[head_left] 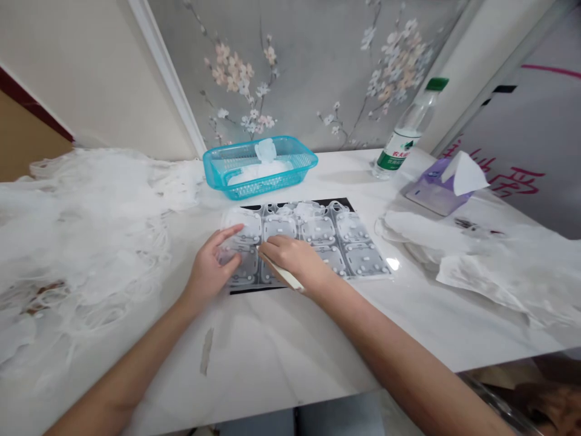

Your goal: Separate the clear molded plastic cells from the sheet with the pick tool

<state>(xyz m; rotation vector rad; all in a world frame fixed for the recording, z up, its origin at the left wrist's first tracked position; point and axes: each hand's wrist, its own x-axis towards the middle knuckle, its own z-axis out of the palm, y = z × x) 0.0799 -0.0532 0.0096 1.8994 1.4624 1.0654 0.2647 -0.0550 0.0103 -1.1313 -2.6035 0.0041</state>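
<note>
White sheet, one, with eight panels in two rows, on one black mat. Left hand: thumb and forefinger spread wide at the sheet's left edge. Right hand: fingers closed around one pale stick, sheet directly beneath. Farther back: one basket, one bottle, one tissue pack. Left and right: two scrap heaps.
</note>
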